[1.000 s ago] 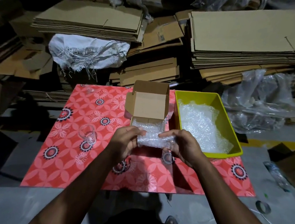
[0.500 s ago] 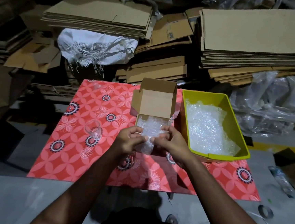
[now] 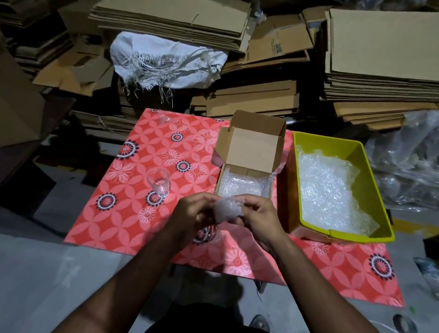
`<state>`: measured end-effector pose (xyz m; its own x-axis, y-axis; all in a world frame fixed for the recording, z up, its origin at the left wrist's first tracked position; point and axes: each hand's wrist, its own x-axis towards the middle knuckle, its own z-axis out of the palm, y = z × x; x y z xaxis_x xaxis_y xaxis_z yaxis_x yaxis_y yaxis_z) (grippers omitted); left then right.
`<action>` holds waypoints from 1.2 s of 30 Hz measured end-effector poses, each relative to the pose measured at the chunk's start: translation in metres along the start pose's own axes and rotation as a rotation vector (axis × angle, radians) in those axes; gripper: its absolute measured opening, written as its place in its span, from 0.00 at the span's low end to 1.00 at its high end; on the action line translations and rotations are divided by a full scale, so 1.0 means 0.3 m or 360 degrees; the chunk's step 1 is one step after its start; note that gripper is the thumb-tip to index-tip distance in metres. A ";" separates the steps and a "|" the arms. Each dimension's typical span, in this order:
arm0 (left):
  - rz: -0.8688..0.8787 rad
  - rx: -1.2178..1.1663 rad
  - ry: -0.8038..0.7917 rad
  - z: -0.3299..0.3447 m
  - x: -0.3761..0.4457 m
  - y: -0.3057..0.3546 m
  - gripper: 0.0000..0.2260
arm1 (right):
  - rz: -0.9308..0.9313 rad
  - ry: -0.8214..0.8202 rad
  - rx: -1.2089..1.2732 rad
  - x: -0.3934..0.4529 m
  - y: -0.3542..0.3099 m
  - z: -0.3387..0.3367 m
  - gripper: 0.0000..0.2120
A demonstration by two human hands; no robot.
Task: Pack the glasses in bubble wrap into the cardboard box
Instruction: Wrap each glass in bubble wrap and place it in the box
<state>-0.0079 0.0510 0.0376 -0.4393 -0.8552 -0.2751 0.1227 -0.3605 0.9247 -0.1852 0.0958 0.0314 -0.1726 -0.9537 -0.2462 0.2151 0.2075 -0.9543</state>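
- Right now, a bundle [image 3: 227, 211] of bubble wrap is held up between both hands, just in front of the box [image 3: 247, 168] and above the bench [image 3: 134, 220].
- The left hand [image 3: 191, 217] is curled round the bundle's left side; its grip is clenched on the wrap.
- The right hand [image 3: 260, 219] is closed on the bundle's right side, fingertips pinching the wrap from above.
- What is inside the bundle cannot be made out; the wrap is blurred and cloudy.
- The box is seen open on the bench, lid flap standing up at the back, with bubble wrap already lying inside.
- A bare glass [image 3: 158, 182] is left upright on the bench, to the left of the box and apart from both hands.
- A yellow tub [image 3: 366, 176] is set just right of the box, nearly touching it, and is lined with loose bubble wrap.
- The bench is covered by a red flowered cloth.
- Behind the bench, flattened cardboard [image 3: 173, 11] is stacked in piles, and a white sack [image 3: 166, 60] is draped over one low stack.
- Clear plastic bags [image 3: 423, 163] are heaped at the right.
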 end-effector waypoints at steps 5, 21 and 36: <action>-0.0083 0.0027 0.0102 -0.055 -0.011 -0.032 0.05 | 0.0159 0.0013 0.0053 0.000 0.036 0.043 0.09; 0.0146 0.1115 0.0124 -0.262 0.144 -0.165 0.37 | -0.0447 0.0572 -0.1503 0.166 0.075 0.129 0.08; 0.0041 0.0802 -0.0092 -0.224 0.311 -0.204 0.30 | -0.0078 -0.0127 -0.2662 0.268 -0.015 0.207 0.15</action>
<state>0.0034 -0.0316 -0.0624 -0.4923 -0.8342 -0.2487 -0.3043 -0.1027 0.9470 -0.1404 0.0048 0.0265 -0.0906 -0.9629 -0.2541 -0.9889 0.1170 -0.0910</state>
